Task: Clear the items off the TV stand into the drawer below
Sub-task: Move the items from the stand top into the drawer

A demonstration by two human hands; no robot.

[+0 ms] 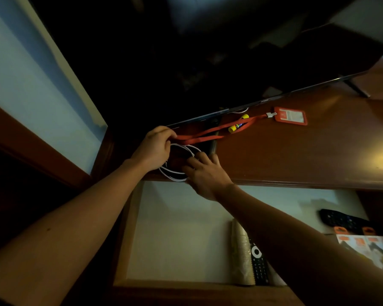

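Observation:
On the dark wooden TV stand [296,155] lies a red lanyard [208,134] joined to an orange badge holder [291,116]. A yellow glue stick [238,123] lies under the strap. My left hand [155,147] grips the lanyard's left end, with a coiled white cable [175,173] running beneath it. My right hand [205,171] rests on the cable coil at the stand's front edge, fingers bent over it. Below, the drawer [177,228] stands open.
A TV screen [208,62] hangs low over the back of the stand. Inside the drawer lie a stack of plastic cups [241,250], a black remote [259,263], a second dark remote [341,219] and orange packets [367,246]. A pale wall is at left.

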